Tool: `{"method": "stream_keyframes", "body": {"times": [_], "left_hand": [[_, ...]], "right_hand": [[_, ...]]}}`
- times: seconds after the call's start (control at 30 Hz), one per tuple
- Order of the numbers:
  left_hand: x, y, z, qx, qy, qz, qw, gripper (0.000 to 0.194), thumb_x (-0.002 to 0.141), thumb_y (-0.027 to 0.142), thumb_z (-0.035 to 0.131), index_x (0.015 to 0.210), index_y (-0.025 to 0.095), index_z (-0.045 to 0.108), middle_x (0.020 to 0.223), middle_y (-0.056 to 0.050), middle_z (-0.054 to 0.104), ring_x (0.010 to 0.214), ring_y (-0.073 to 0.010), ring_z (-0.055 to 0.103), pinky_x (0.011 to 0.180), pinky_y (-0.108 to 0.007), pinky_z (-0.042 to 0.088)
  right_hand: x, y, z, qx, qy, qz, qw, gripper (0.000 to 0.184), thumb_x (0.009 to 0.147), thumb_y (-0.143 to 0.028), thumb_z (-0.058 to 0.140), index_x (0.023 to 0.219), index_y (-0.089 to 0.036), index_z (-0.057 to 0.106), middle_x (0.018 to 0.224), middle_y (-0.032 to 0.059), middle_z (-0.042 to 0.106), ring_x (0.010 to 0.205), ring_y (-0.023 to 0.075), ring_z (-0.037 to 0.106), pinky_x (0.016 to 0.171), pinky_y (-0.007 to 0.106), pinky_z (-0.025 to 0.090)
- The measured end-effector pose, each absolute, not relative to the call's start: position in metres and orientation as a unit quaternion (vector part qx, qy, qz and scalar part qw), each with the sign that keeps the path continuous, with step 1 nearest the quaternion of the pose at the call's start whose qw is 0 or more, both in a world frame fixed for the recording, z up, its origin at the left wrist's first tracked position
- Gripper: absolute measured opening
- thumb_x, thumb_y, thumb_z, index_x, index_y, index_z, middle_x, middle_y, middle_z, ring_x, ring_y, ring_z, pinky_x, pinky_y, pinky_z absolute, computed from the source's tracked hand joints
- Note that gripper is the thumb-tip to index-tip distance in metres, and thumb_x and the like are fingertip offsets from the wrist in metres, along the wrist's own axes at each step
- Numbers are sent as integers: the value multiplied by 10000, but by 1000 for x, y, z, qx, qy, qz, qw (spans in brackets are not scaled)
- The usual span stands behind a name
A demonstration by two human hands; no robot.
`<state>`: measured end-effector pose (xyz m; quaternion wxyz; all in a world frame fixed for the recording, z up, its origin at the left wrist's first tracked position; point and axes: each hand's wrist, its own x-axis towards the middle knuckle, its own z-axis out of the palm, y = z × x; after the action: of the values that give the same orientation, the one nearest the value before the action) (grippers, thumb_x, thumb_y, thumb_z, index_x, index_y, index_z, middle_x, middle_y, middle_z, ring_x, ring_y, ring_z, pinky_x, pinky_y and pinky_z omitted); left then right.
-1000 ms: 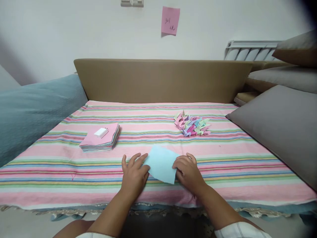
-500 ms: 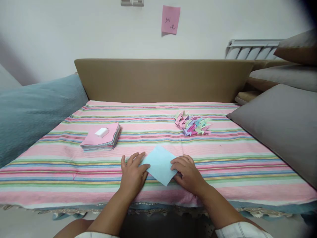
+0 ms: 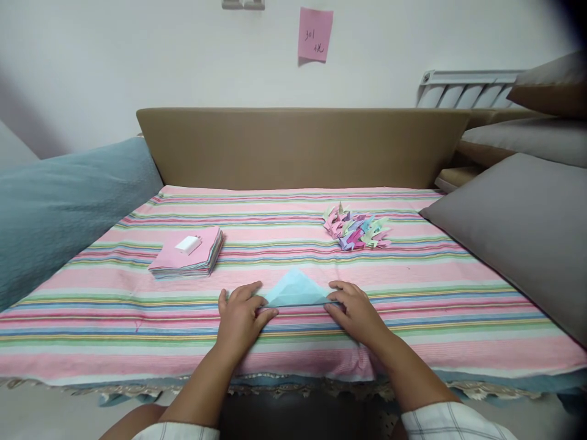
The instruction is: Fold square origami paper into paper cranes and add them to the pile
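A light blue paper (image 3: 294, 291), folded into a triangle, lies on the striped cloth (image 3: 413, 299) near the front edge. My left hand (image 3: 239, 315) presses its left corner with the fingers pinched together on it. At the right corner my right hand (image 3: 355, 308) holds the paper down the same way. The triangle's point faces away from me.
A stack of coloured paper squares (image 3: 186, 261) with a small white object (image 3: 188, 244) on top lies at the left. A heap of folded paper figures (image 3: 355, 231) sits behind on the right. A blue cushion (image 3: 59, 208) flanks the left, grey cushions (image 3: 518, 226) the right.
The blue sheet was a flat diamond between my hands; now it is folded in half into a triangle, and both hands have moved outward to its two side corners.
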<state>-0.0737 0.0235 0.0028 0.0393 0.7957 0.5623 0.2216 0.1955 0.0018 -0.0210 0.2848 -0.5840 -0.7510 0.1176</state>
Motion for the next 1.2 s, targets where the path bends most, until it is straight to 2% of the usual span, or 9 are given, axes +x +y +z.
{"method": "stream_keyframes", "body": {"times": [0.23, 0.33, 0.43, 0.5, 0.6, 0.73, 0.83, 0.97, 1.2], "left_hand": [[-73, 30, 2, 773, 595, 217, 39, 240, 817, 424, 513, 725, 236, 631, 1211, -52, 594, 1105, -267, 513, 996, -605, 207], [-66, 27, 1, 763, 598, 244, -28, 184, 812, 363, 531, 907, 230, 616, 1273, -88, 547, 1150, -282, 483, 1024, -595, 175], [-53, 17, -1, 820, 513, 244, -75, 264, 851, 317, 481, 1085, 246, 581, 1320, -85, 509, 1238, -277, 414, 1074, -568, 58], [-45, 9, -4, 870, 440, 216, -62, 298, 865, 355, 466, 1128, 269, 574, 1318, -64, 513, 1267, -271, 386, 1086, -551, 46], [-37, 2, -10, 901, 395, 175, -42, 500, 827, 498, 481, 1258, 244, 489, 1360, -75, 467, 1290, -289, 353, 1089, -534, 118], [-35, 3, -16, 904, 401, 145, -33, 615, 816, 580, 434, 1304, 206, 447, 1387, -84, 431, 1295, -296, 342, 1078, -501, 203], [-36, 4, -17, 904, 407, 131, -25, 623, 823, 587, 412, 1310, 199, 442, 1391, -80, 427, 1297, -293, 340, 1069, -478, 238], [-37, 4, -19, 903, 409, 130, -24, 630, 818, 582, 430, 1322, 204, 428, 1392, -77, 424, 1295, -293, 341, 1064, -467, 252], [-37, 5, -20, 905, 405, 127, -27, 633, 816, 582, 433, 1328, 209, 419, 1388, -78, 431, 1290, -291, 347, 1056, -474, 265]], "right_hand": [[193, 7, -25, -628, -703, 114, 314, 256, 852, -358, 457, 736, -213, 633, 1090, 89, 598, 1089, 248, 501, 893, 424, 401], [190, 9, -27, -641, -691, 99, 317, 242, 840, -361, 470, 710, -209, 607, 1068, 86, 600, 1073, 246, 504, 887, 422, 400], [187, 11, -28, -647, -690, 88, 311, 244, 835, -378, 477, 694, -211, 586, 1074, 83, 592, 1068, 246, 501, 879, 421, 398], [186, 12, -28, -653, -690, 82, 303, 245, 831, -389, 487, 690, -210, 577, 1092, 84, 586, 1061, 249, 502, 875, 421, 396], [186, 12, -29, -658, -689, 72, 295, 226, 819, -394, 513, 699, -210, 564, 1094, 81, 586, 1037, 249, 511, 877, 418, 391], [181, 9, -27, -654, -685, 31, 320, 165, 808, -355, 533, 871, -210, 578, 1120, 96, 580, 1061, 261, 497, 891, 431, 379], [168, 0, -23, -601, -725, -5, 335, 214, 837, -287, 493, 1015, -195, 566, 1189, 107, 564, 1119, 253, 472, 963, 446, 317], [147, -14, -23, -480, -819, 22, 313, 354, 873, -175, 395, 1218, -196, 471, 1213, 73, 581, 1153, 194, 474, 1046, 427, 225], [142, -15, -31, -500, -815, 33, 290, 396, 865, -188, 429, 1259, -182, 460, 1120, 78, 636, 1113, 215, 501, 1037, 473, 203]]}}
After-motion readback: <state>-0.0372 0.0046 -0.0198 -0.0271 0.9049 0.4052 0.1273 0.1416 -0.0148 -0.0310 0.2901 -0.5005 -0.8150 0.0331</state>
